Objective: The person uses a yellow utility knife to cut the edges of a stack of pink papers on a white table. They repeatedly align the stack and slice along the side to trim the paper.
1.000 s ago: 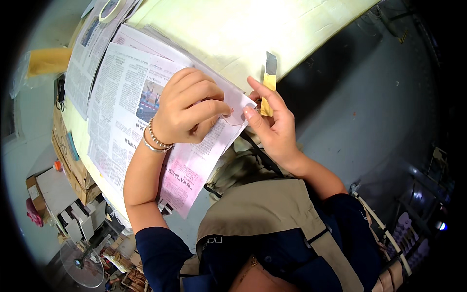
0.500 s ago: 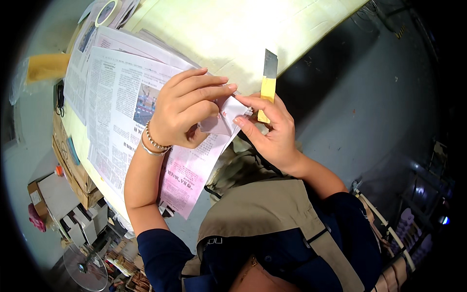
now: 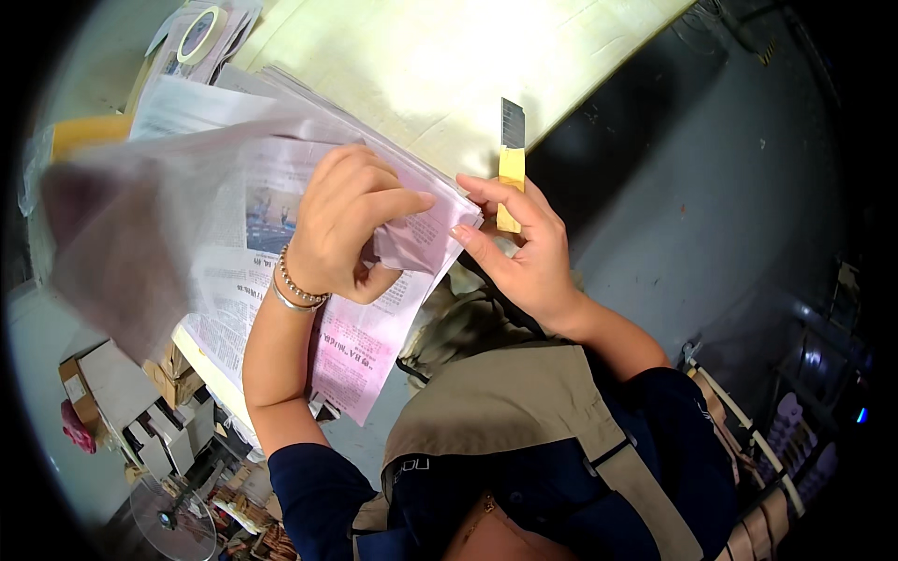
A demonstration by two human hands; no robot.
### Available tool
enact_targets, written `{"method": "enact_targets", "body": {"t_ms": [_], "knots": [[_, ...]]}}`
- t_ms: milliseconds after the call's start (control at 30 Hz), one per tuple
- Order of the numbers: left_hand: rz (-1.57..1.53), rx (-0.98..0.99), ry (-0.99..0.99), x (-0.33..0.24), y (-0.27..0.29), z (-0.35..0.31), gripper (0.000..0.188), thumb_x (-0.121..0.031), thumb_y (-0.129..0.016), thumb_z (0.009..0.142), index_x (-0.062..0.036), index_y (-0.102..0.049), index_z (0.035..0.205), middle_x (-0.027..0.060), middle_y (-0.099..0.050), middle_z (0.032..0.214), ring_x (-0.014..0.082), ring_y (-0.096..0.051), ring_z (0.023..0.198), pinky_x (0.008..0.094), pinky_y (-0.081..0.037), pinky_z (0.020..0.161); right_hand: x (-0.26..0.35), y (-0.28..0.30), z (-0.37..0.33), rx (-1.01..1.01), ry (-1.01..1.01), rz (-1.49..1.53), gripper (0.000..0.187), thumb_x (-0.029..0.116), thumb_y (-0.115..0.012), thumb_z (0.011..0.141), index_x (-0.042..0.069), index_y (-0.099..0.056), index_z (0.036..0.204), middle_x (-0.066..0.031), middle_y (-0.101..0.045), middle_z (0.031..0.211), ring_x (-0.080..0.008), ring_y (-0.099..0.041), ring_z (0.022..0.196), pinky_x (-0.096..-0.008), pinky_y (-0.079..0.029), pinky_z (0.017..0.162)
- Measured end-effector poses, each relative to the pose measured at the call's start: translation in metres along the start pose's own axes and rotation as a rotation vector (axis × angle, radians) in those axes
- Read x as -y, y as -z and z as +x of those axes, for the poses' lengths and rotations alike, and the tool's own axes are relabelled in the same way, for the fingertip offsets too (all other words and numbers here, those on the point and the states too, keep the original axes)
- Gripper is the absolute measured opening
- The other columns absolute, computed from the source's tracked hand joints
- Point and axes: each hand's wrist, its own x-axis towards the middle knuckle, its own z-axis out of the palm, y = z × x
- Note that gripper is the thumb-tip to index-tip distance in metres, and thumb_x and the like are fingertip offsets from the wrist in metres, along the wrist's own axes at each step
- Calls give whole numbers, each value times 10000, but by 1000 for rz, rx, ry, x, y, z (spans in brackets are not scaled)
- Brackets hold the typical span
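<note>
My left hand, with bracelets at the wrist, is closed on a crumpled edge of newspaper. A blurred loose sheet billows up to the left of that hand over the pile. Under it lies the newspaper stack, part white and part pink, at the table's edge. My right hand is at the stack's right corner, its thumb and forefinger beside the page edges. A flat blade with a yellow handle is held upright between that hand's fingers, metal end pointing away from me.
The pale table stretches away beyond the papers. A roll of tape lies on more papers at the far left, near a yellow package. Cardboard boxes and a fan stand lower left. Grey floor lies to the right.
A newspaper sheet has risen from the pile and now swings in a blur at the left. My left hand has curled its fingers more and moved slightly down. My right hand has hardly moved.
</note>
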Motion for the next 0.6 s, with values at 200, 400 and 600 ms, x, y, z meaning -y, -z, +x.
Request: {"method": "enact_targets", "body": {"t_ms": [200, 400, 600], "knots": [[14, 179, 11, 8, 7, 1, 282, -153, -568, 498, -62, -522, 761, 98, -634, 951, 308, -599, 925, 451, -451, 868, 2, 22, -2, 68, 210, -329, 309, 25, -537, 937, 43, -584, 1243, -121, -575, 969, -189, -589, 763, -288, -484, 687], [-13, 255, 46, 13, 2, 0, 217, -173, -558, 536, -85, -464, 711, 129, -685, 1048, 331, -620, 1021, 518, -398, 991, 22, 62, -2, 234, -291, -3, 305, 90, -477, 986, 2, -479, 1278, -29, -532, 771, -101, -484, 668, -245, -422, 628], [2, 247, 14, 13, 0, -1, 221, -161, -553, 523, -88, -466, 713, 122, -686, 1022, 327, -623, 996, 507, -406, 974, 26, 78, 13, 311, -435, 63, 188, 147, -536, 976, -14, -632, 969, 33, -500, 701, -24, -409, 597, -192, -324, 542]]}}
